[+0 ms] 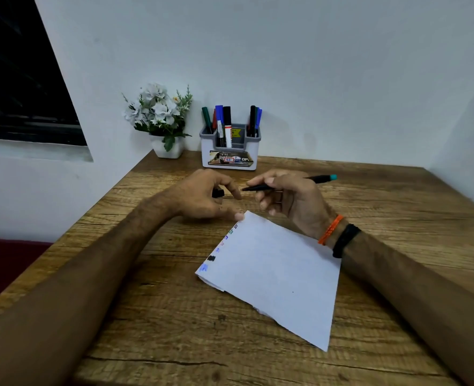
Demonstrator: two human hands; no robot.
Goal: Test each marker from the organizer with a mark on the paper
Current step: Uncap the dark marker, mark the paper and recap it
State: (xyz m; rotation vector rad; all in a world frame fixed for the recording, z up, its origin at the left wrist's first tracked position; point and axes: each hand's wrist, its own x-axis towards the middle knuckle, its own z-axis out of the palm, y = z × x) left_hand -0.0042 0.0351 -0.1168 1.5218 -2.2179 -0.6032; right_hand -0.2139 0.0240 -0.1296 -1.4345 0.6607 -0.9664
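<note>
Where wall meets window, wooden table (369, 207) stands.

We see a black pen (286, 183) with a teal end, a black cap (218, 193), and white paper (280, 274) marked in green, blue, purple and black. Our wrist wears an orange band (330, 230) and a black one (345, 240). The table (174, 316) is brown woodgrain.
</note>
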